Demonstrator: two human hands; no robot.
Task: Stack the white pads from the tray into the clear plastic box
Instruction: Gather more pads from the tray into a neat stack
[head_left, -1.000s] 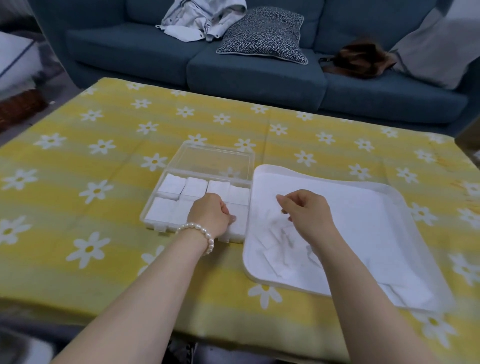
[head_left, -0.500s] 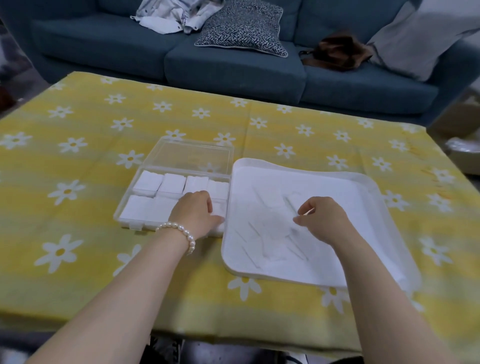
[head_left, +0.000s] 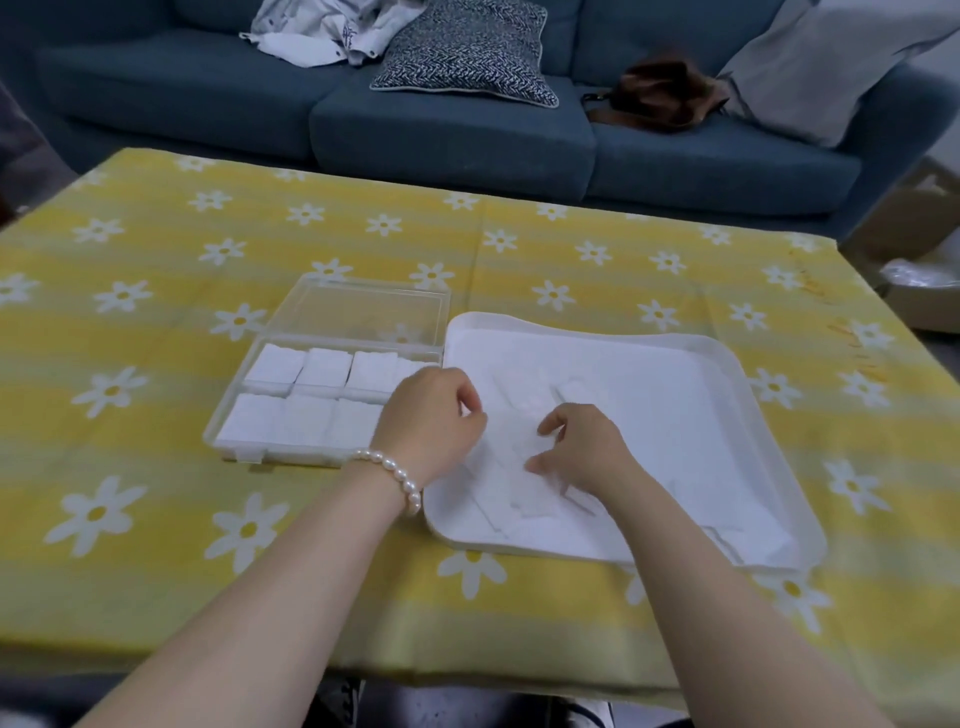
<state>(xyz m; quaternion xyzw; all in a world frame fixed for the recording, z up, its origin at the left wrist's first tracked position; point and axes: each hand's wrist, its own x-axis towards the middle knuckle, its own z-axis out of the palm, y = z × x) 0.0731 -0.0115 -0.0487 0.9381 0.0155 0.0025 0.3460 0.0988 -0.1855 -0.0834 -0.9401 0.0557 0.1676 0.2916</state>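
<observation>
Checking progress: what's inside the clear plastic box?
The clear plastic box holds stacks of white square pads in two rows. The left hand covers its near-right corner, so that part is unseen.

One clear plastic box (head_left: 291, 415), lid open. Stacks of white pads (head_left: 272, 365) inside: four in the far row, three visible in the near row, a possible fourth spot hidden behind the left hand (head_left: 428, 422).

One white tray (head_left: 769, 415). Loose pads (head_left: 524, 499) in it: several, overlapping, white on white, exact number not countable.

Two hands: left, and right hand (head_left: 584, 451). One pearl bracelet (head_left: 392, 475).

One tabletop (head_left: 156, 519), one sofa (head_left: 452, 135), one patterned cushion (head_left: 467, 52).
</observation>
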